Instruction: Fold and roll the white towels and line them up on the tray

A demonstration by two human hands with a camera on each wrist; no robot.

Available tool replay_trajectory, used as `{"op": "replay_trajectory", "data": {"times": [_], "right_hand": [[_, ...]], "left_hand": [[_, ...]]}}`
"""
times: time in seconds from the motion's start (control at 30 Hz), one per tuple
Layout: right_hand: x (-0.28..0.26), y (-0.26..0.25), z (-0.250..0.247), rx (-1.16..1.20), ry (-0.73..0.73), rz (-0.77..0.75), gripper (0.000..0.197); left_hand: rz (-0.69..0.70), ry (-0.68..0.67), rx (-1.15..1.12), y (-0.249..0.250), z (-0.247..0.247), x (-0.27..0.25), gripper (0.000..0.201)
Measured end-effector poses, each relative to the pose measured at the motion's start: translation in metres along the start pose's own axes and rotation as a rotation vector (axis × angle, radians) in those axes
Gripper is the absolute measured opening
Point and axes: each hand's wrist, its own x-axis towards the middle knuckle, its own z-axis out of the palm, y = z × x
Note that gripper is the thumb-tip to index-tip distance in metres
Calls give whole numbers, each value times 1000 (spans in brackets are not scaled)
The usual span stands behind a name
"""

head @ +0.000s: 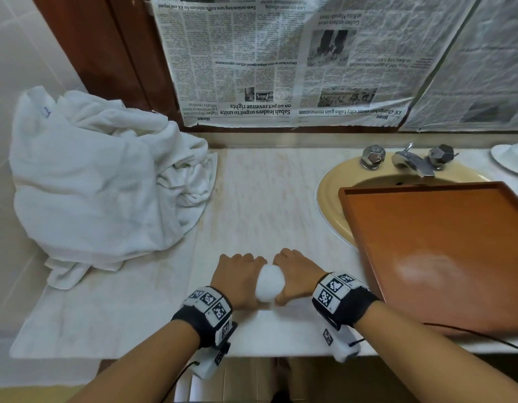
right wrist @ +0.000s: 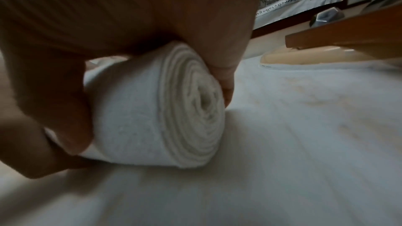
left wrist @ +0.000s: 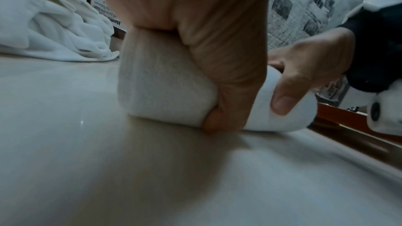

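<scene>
I am standing at a pale marble counter, looking down at my two hands side by side near its front edge. Between them lies a rolled white towel, resting on the counter on a flat, unrolled strip of towel that runs back toward me. The roll's long axis runs left to right, parallel to the counter's front edge. My left hand is curled over the roll's left part, thumb tucked low against its near side. My right hand is curled over the right part, thumb on the near side and fingers wrapped over the top and far side. Both hands grip the roll. From above, only a short middle stretch shows between my hands; the ends are covered. The right wrist view shows the right end, a tight spiral of layers facing right toward the tray. The left wrist view is blurred, and the roll's left end faces away.

The brown wooden tray sits to the right, lying over a yellow sink, its right side cut off by the frame. A heap of unfolded white towels lies at the back left. Newspaper covers the wall behind, its print upside down.
</scene>
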Motion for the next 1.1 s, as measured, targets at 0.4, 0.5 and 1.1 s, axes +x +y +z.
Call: {"op": "replay_trajectory", "data": {"times": [0.4, 0.5, 1.1], "right_hand": [[-44, -37, 47, 73, 9, 262, 59], [-58, -41, 56, 75, 62, 309, 64], [-139, 38, -4, 784, 329, 388, 63]], "left_hand": [[230, 201, -150, 2, 25, -49, 69], [285, 274, -175, 3, 29, -55, 70], [-88, 178, -700, 42, 18, -12, 80]]}}
